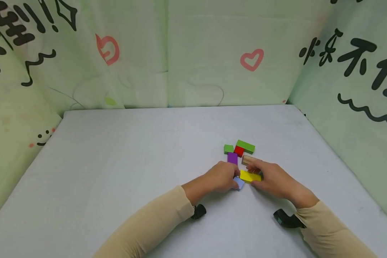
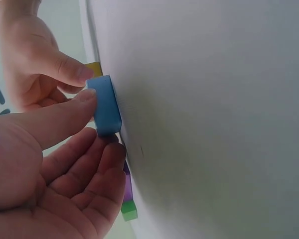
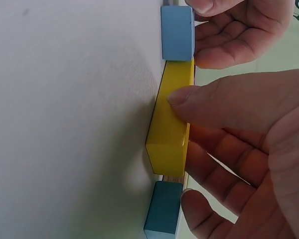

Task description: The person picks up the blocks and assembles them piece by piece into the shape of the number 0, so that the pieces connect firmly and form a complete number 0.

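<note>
My left hand pinches a light blue block, its thumb on the near face and fingers at the end and behind. Just to the right, my right hand holds a long yellow block between thumb and fingers. One end of the yellow block meets the light blue block or nearly so; a slight gap cannot be ruled out. Beyond the left fingers lies a purple block. A wood-coloured block lies behind the yellow one. By the right fingers stands a dark teal block, hidden from the head view.
Behind the hands, a red block sits between a small green block and a longer green block. All rest on a white table. Printed pale green cloth surrounds its back and sides.
</note>
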